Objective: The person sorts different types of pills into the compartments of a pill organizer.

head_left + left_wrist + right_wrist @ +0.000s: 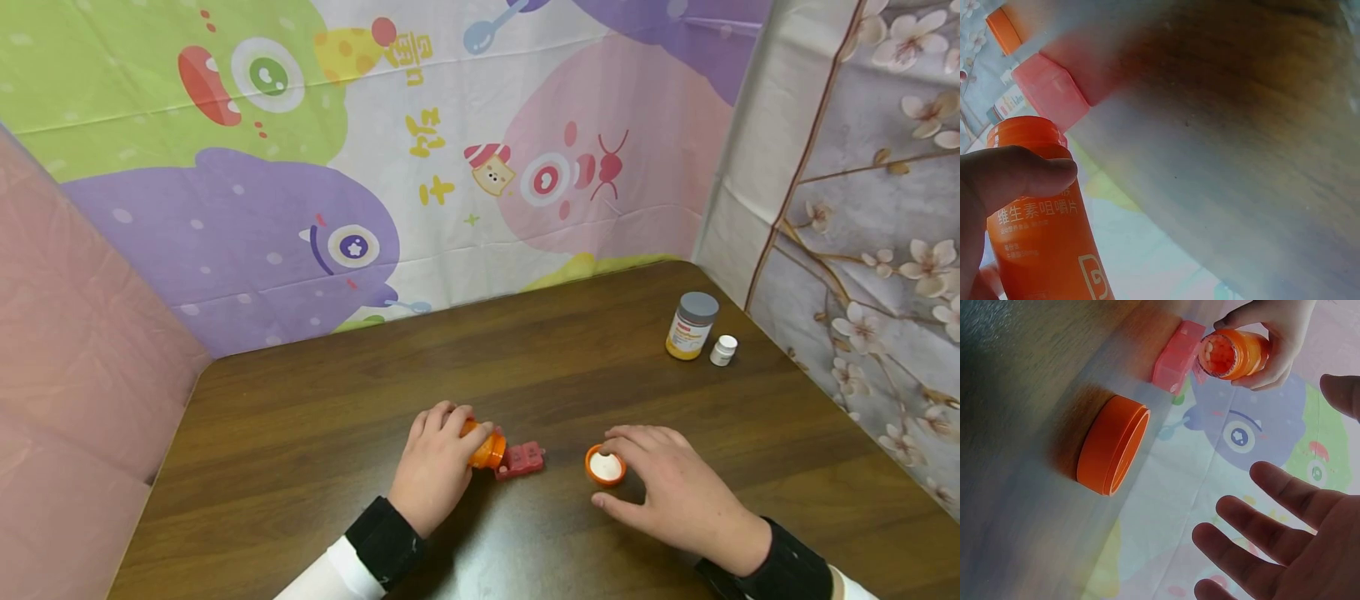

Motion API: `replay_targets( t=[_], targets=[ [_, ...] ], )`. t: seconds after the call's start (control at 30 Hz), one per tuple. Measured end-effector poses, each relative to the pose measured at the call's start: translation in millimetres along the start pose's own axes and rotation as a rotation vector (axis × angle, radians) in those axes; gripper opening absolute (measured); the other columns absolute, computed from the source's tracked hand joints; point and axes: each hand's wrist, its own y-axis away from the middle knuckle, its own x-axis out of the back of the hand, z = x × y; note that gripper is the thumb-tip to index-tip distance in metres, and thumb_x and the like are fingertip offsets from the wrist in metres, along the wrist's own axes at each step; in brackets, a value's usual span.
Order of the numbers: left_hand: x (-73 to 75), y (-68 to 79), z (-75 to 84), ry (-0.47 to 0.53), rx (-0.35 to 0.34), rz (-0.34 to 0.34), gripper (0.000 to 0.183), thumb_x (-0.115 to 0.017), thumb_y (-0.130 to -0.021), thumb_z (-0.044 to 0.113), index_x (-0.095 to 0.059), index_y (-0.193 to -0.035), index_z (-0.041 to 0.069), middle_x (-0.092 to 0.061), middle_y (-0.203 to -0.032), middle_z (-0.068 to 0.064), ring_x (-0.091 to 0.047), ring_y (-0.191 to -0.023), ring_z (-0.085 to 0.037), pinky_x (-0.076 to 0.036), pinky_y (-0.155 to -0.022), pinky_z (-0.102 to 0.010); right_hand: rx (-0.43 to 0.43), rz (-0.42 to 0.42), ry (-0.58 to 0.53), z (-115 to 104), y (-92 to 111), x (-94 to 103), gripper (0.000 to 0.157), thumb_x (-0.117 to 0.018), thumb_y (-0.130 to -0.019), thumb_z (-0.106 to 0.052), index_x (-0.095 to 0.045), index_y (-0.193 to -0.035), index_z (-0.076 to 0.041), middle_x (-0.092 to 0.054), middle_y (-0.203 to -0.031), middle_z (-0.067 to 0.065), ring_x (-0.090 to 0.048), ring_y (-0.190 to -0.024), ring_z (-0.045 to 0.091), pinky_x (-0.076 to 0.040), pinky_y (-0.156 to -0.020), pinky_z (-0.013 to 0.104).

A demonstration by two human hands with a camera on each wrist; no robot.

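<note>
My left hand (435,467) grips an orange bottle (487,450) with printed lettering (1038,215). The uncapped bottle lies tilted with its mouth at a small red translucent pill box (523,459); small pale tablets show inside the mouth in the right wrist view. Whether the bottle touches the box cannot be told. To the right, an orange cap (1107,447) with a white inside rests upturned on the table. Just beside and above the cap is my right hand (678,492), its fingers (1272,531) spread and holding nothing.
At the back right of the brown wooden table (315,425) stand a grey-lidded jar (690,327) and a small white bottle (723,351). A cartoon-printed cloth (450,242) hangs behind the table, and a floral curtain (885,275) borders its right side.
</note>
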Motion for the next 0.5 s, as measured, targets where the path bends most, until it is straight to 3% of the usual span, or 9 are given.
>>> replay_targets(
  t=[0.5],
  targets=[
    [0.3,-0.8,0.5,-0.016,-0.027,0.027,0.047,-0.078,-0.074,0.011,-0.068,-0.117,0.026,-0.059,-0.118,-0.007,-0.043,-0.115,-0.031,-0.037,-0.098,-0.053,-0.009,-0.016,0.009,-0.7,-0.2,0.7,0.053,-0.074,-0.075,-0.056,-0.068,-0.111,-0.017,-0.062,-0.119,0.002,-0.052,-0.111,0.020,-0.038,-0.096,0.051]
  ],
)
